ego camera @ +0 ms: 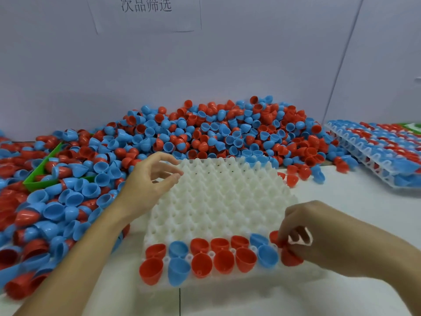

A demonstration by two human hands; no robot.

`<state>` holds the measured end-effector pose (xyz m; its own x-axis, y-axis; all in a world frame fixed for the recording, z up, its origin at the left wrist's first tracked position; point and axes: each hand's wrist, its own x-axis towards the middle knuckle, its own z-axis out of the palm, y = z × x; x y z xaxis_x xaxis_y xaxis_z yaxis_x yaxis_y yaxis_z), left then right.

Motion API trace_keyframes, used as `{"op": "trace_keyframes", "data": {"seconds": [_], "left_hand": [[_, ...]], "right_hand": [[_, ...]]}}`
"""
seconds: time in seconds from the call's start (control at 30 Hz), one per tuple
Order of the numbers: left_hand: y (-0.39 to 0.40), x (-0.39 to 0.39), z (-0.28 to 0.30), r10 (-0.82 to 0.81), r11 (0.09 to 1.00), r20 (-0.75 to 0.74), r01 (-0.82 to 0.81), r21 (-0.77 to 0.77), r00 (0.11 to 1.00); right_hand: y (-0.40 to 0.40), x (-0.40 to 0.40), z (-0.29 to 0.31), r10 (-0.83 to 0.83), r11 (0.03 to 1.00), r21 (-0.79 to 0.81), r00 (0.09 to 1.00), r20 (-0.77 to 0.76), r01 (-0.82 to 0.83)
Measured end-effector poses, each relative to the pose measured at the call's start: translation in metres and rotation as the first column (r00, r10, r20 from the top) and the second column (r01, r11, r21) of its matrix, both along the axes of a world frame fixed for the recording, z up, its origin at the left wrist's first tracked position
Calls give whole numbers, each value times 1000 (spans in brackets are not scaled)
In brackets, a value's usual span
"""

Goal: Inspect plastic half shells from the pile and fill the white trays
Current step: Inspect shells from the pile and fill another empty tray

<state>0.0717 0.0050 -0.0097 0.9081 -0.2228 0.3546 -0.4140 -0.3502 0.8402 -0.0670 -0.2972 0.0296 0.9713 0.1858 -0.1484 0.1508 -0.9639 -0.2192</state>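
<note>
A white peg tray (218,197) lies in front of me, its two nearest rows filled with red and blue half shells (200,258). My right hand (319,238) hangs over the tray's near right corner and pinches a red half shell (290,256) at the end of the front row. My left hand (150,179) hovers at the tray's far left corner with loosely curled fingers and holds nothing. A big pile of red and blue half shells (205,133) runs along the wall and down the left side.
A green bin (38,176) sits half buried in shells at the left. A filled white tray (376,151) lies at the far right. A few loose shells (296,176) lie beyond the tray's far right corner. A paper sign (145,10) hangs on the wall.
</note>
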Motion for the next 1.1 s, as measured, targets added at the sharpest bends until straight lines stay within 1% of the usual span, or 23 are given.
{"op": "trace_keyframes", "data": {"seconds": [0.17,0.3,0.5,0.63,0.77,0.9,1.1], "left_hand": [[2,0,1,24,1000,8,-24,10,1000],[5,0,2,42,999,8,-42,-1,999],[11,1,6,80,992,9,-79,-100,997],[16,4,7,103,989,17,-100,-111,995],[17,5,8,110,988,15,-107,-113,994],[17,5,7,114,989,15,-112,-100,993],[15,4,6,109,990,-1,-109,-94,994]], "right_hand": [[11,1,-6,-48,997,-66,999,-17,47],[10,5,1,-31,999,-37,996,-78,28],[5,10,15,26,999,-26,994,-106,-29],[3,14,26,45,999,22,993,-110,-43],[6,17,25,70,997,42,986,-153,-64],[6,17,24,66,996,65,987,-150,-56],[14,18,11,32,999,-21,991,-129,-35]]}}
